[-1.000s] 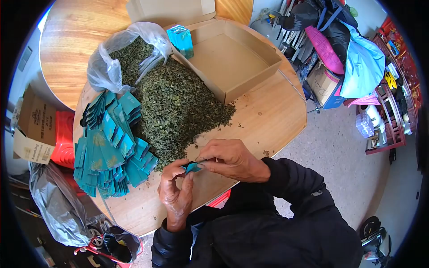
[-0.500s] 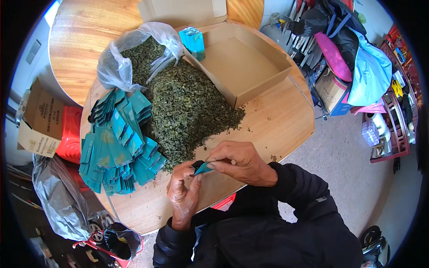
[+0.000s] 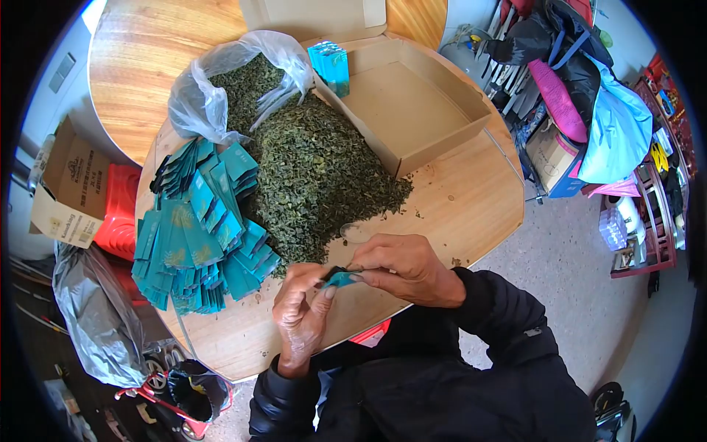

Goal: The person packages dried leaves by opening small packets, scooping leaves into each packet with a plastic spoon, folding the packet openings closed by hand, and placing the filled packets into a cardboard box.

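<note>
Between my two hands, over the table's near edge, is a small teal packet (image 3: 341, 279) with a dark opening on top. My left hand (image 3: 300, 313) pinches its left side between thumb and fingers. On its right side, my right hand (image 3: 407, 269) grips it with thumb and forefinger. Just beyond the hands rises a large heap of dried green leaves (image 3: 317, 177), spilling from a clear plastic bag (image 3: 197, 103). Many flat teal packets (image 3: 193, 236) lie fanned in a pile left of the heap. A small clear scoop or dish (image 3: 356, 232) touches the heap's near edge.
An open cardboard box (image 3: 412, 103) stands at the back of the wooden table (image 3: 471, 214), with upright teal packets (image 3: 329, 68) at its left wall. On the left are a red stool (image 3: 120, 210), a carton (image 3: 72, 184) and a grey plastic bag (image 3: 99, 317). Bags and shelves stand right.
The whole view has shifted, so the table and its contents appear farther right. Both hands still hold the packet, whose dark mouth looks a little wider.
</note>
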Tool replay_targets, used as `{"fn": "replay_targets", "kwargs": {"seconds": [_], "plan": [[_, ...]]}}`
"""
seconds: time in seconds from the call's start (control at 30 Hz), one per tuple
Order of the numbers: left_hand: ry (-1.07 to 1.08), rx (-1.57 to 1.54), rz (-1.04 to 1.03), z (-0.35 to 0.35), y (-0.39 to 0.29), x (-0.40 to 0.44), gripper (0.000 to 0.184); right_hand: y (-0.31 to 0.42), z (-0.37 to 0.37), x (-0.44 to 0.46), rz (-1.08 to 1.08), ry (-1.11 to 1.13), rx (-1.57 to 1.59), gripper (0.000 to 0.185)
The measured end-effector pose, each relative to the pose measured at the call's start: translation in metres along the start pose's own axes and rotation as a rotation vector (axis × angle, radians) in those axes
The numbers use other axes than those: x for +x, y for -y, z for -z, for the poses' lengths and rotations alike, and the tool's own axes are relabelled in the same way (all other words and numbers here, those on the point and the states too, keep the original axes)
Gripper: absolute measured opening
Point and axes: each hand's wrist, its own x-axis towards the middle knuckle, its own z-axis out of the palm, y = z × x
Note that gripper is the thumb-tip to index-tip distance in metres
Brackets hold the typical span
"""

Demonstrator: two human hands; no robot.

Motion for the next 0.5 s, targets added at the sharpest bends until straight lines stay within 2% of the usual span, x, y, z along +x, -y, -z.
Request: {"fn": "replay_targets", "kwargs": {"seconds": [0.03,0.13,0.2,0.27,0.47,0.5], "plan": [[0.129,0.124,-0.104,0.005,0.0,0.003,0.021,0.0,0.003,-0.001,0.008,0.026,-0.014,0.02],[0.103,0.103,-0.143,0.002,-0.004,0.004,0.015,0.003,0.004,-0.001,0.003,0.053,-0.011,0.027],[0.085,0.088,-0.126,0.0,-0.003,0.003,0.015,0.004,0.004,-0.001,-0.008,0.058,0.002,0.028],[0.06,0.079,-0.109,-0.001,-0.002,0.0,0.016,0.001,0.003,-0.001,-0.117,0.083,0.023,0.028],[0.093,-0.014,-0.059,-0.003,-0.005,0.001,0.021,-0.002,0.004,-0.002,-0.051,0.086,0.026,0.026],[0.084,-0.016,0.005,-0.004,-0.01,0.002,0.025,-0.001,0.004,0.0,-0.048,0.091,0.03,0.026]]}}
